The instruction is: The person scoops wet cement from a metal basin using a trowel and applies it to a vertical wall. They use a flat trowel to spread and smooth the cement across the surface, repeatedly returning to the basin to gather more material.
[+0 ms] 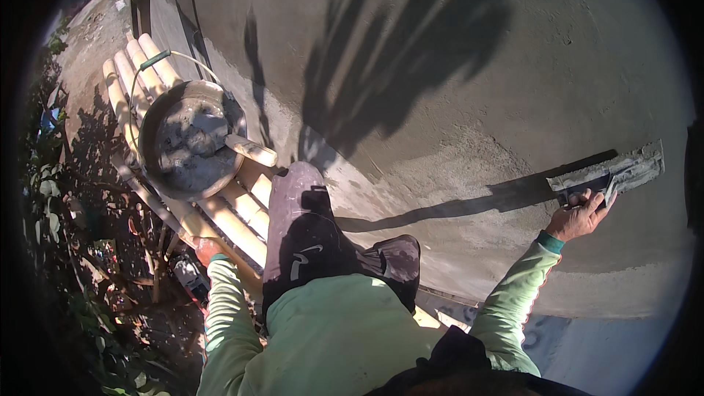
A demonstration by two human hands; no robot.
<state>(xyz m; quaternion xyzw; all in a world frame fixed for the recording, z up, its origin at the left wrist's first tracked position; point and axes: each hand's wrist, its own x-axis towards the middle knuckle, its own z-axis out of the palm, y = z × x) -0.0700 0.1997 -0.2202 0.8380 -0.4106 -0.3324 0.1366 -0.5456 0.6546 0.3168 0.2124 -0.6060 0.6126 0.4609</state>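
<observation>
My right hand (574,220) grips the handle of a steel plastering trowel (632,167), its blade coated with wet grey mortar and held at the curved grey wall (557,73). My left hand (207,248) is closed on the edge pole of a bamboo platform (235,224). On that platform, above my left hand, stands a metal bucket (150,154) with grey mortar inside, a wire handle with a green grip, and a short pale handle of a tool (251,149) sticking out over its rim.
My knees (290,213) are on the platform, beside the wall. Past the platform's left edge are leafy plants (51,205), dry branches and dirt ground (84,40) lower down. A pale blue-grey surface (590,345) lies at the lower right. Shadows fall across the wall.
</observation>
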